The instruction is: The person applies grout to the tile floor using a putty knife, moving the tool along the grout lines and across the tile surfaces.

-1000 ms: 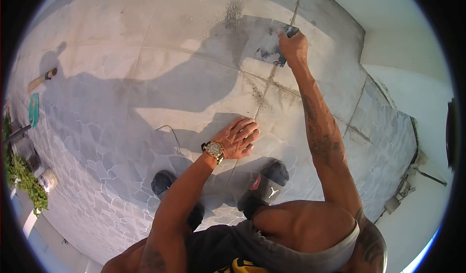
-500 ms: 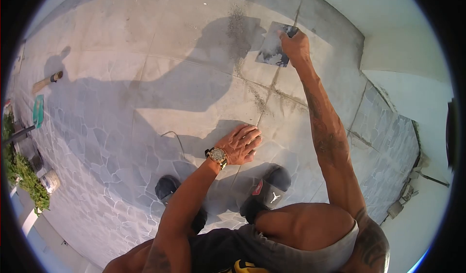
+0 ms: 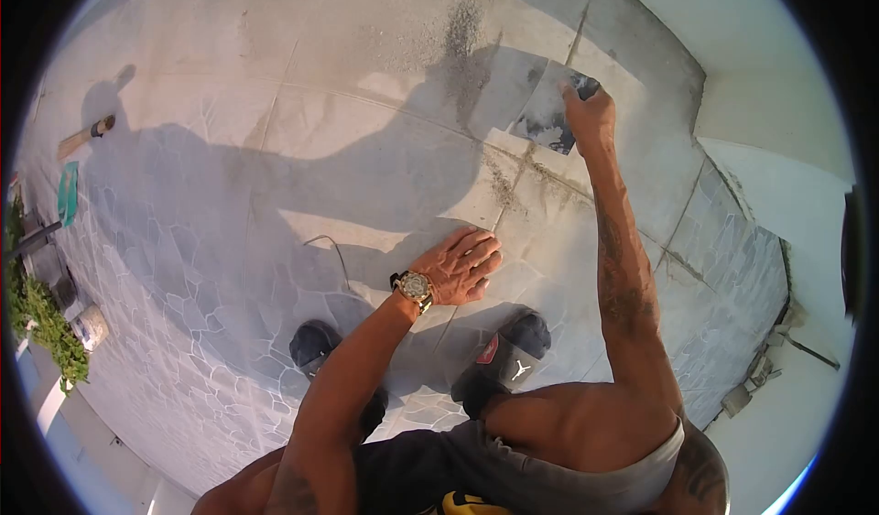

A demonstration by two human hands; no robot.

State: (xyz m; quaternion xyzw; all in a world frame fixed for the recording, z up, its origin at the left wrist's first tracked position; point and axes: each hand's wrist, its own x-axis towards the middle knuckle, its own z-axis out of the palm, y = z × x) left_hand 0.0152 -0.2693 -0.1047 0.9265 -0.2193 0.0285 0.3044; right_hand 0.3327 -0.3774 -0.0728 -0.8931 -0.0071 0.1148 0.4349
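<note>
My right hand (image 3: 593,123) grips a flat rectangular scraper (image 3: 547,112) by its far right corner, thumb on top. Its grey face is stained with dark and pale patches, and it lies low over the pale floor tiles (image 3: 366,121), near a crossing of tile joints. Left of the scraper, a dark strip of loose grit (image 3: 464,30) runs across the floor; more grit (image 3: 504,185) is scattered along the joint nearer me. My left hand (image 3: 461,266) rests palm down on the floor with fingers spread. A wristwatch (image 3: 415,286) is on that wrist.
Dark slide sandals (image 3: 515,343) are on my feet below the left hand. A thin bent wire (image 3: 337,254) lies left of it. Far left are a brush (image 3: 87,138), a teal item (image 3: 68,193) and green plants (image 3: 50,332). A white wall (image 3: 778,167) borders the right side.
My right hand and the scraper have come a little toward me and to the right over the tiles. The left hand stays planted; the view has shifted slightly.
</note>
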